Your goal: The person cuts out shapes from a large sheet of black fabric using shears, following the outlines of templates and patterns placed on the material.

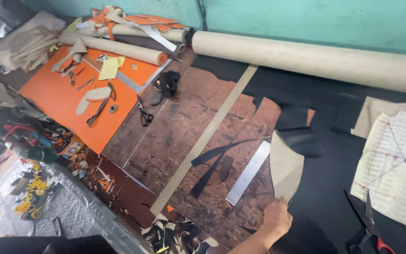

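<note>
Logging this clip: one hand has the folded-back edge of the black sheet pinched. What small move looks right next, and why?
Probably keep peeling the flap back leftward over the metal ruler. The hand pinches its lower corner, the tan underside is turned up, and the black sheet lies flat beyond it. The scissors lie untouched nearby. Which hand this is cannot be told.

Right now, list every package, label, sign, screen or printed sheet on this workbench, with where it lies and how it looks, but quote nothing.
Printed paper sheet: right edge of the bench, on the black material; pale, crumpled, rows of fine print, red and grey lines crossing it.
Small printed packet: left bench edge below the orange sheet; orange and yellow, too small to tell more.
Yellow paper slip: on the orange sheet; blank as far as shown.
No screens or signs.
</note>
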